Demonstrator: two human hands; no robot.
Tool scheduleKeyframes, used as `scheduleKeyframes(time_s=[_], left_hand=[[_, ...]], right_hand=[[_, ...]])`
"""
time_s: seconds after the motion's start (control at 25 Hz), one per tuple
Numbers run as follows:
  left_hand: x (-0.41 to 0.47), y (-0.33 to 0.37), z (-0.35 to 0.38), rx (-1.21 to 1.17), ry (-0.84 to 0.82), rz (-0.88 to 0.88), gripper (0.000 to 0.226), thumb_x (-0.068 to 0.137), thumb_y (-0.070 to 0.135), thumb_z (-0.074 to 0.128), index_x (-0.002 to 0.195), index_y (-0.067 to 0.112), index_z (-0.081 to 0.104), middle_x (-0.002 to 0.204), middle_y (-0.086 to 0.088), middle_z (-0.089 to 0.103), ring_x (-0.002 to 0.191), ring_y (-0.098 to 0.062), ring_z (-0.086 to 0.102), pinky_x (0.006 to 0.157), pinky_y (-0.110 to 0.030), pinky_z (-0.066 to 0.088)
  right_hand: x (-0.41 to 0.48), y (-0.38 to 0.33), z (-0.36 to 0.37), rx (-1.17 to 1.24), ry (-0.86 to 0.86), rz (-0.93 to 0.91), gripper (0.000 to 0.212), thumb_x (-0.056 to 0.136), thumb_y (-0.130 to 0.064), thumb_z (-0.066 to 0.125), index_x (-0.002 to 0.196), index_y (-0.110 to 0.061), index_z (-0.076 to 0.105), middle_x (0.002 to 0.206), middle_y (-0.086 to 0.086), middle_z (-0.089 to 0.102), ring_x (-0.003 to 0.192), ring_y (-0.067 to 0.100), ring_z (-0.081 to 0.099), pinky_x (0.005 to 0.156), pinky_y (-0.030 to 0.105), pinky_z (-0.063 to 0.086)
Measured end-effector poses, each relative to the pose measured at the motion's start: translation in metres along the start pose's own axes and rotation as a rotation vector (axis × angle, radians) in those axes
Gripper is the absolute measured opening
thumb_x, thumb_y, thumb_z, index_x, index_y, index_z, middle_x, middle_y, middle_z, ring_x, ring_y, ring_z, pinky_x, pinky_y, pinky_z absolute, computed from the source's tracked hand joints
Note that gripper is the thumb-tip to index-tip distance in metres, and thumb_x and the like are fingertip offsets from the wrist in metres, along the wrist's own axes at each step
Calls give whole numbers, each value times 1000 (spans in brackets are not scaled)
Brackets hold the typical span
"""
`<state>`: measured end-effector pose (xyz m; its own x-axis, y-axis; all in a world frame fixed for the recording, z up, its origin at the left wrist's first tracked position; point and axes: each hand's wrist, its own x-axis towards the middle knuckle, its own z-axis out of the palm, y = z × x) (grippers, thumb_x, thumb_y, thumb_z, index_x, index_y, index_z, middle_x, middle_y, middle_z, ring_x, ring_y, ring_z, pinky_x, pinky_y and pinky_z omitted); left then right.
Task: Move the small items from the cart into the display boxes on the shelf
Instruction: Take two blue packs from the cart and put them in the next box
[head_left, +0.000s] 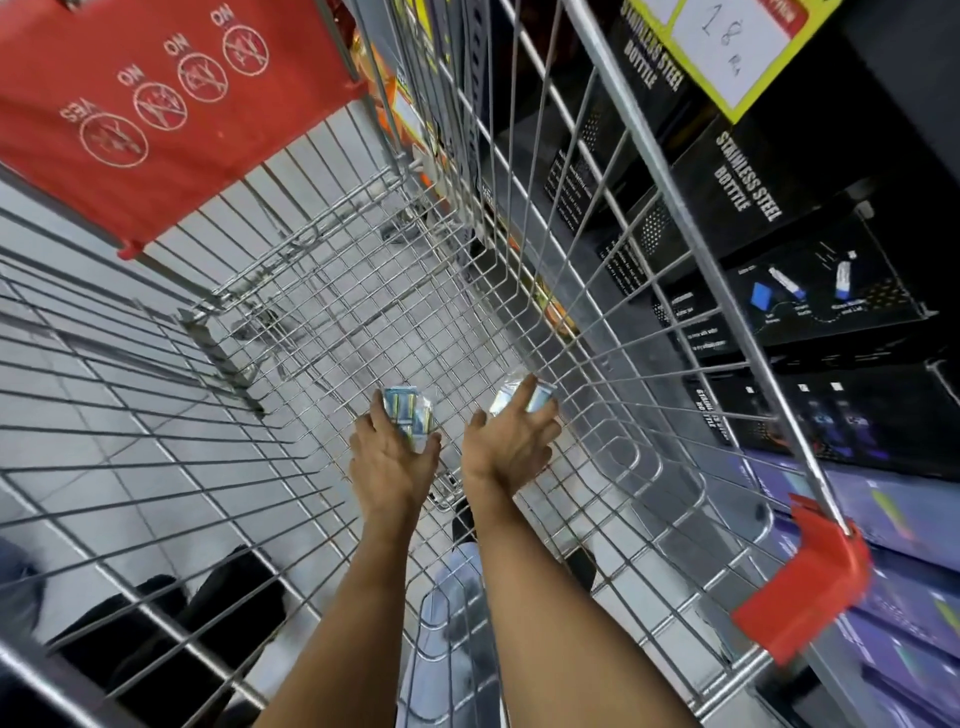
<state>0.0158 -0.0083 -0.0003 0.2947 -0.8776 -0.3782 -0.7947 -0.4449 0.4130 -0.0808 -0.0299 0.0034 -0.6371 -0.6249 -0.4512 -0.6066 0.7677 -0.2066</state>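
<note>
Both hands reach deep into the wire cart (597, 338), palms down near its floor. From the head view I see my left hand (392, 457) clamped around a small blue-and-green pack (408, 410), thumb on one side and fingers curled over the other, the pack poking out past the knuckles. My right hand (511, 441) lies spread over a second small pack (519, 397) of the same pale blue look; the fingers (524, 395) rest on top of it, but I cannot tell whether they have closed on it. That second pack sits on the cart floor just beside the right wall, near the first pack yet apart from it. Motion blur softens both packs, so their print is unreadable to me.

At the far end of the cart stands a red flap (156, 104) with white circle symbols. Outside the right wall, black boxes (737, 171) lettered "STAINLESS STEEL BOTTLE" fill a shelf, and a red corner guard (810, 587) caps the cart's near right rim.
</note>
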Motion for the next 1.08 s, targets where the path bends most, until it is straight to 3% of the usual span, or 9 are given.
scheduleKeyframes(time_s=[0.32, 0.44, 0.6, 0.88, 1.08], left_hand=[[-11, 8, -13, -135, 90, 81, 76, 70, 29, 76, 129, 1, 38, 111, -26, 51, 101, -40, 50, 81, -48, 47], [-18, 24, -32, -166, 132, 82, 74, 71, 31, 76, 128, 2, 39, 114, -25, 50, 103, -37, 48, 82, -48, 47], [-30, 58, -80, -229, 219, 125, 67, 73, 34, 74, 124, 4, 42, 114, -23, 49, 102, -35, 47, 80, -46, 46], [-76, 149, -195, -286, 425, 324, 59, 75, 37, 71, 121, 9, 47, 110, -21, 50, 99, -34, 47, 79, -41, 42], [-115, 234, -236, -395, 482, 507, 61, 75, 41, 66, 121, 8, 45, 110, -23, 50, 102, -37, 46, 84, -46, 41]], right_hand=[[-11, 16, -15, 5, 83, -275, 68, 74, -22, 72, 134, -17, 41, 142, 16, 39, 113, 35, 46, 79, 45, 53], [-24, 15, -40, -38, 103, -430, 68, 74, -28, 71, 135, -16, 42, 143, 17, 38, 112, 33, 48, 80, 43, 53], [-47, 9, -96, -64, 178, -550, 67, 74, -37, 70, 134, -19, 44, 140, 15, 42, 110, 28, 49, 79, 37, 50], [-91, -1, -243, -20, 420, -734, 65, 62, -37, 76, 121, -17, 57, 125, 16, 57, 100, 32, 58, 72, 39, 54], [-93, 5, -343, 98, 662, -702, 60, 65, -28, 72, 121, -12, 57, 126, 21, 55, 97, 36, 56, 72, 41, 52]])
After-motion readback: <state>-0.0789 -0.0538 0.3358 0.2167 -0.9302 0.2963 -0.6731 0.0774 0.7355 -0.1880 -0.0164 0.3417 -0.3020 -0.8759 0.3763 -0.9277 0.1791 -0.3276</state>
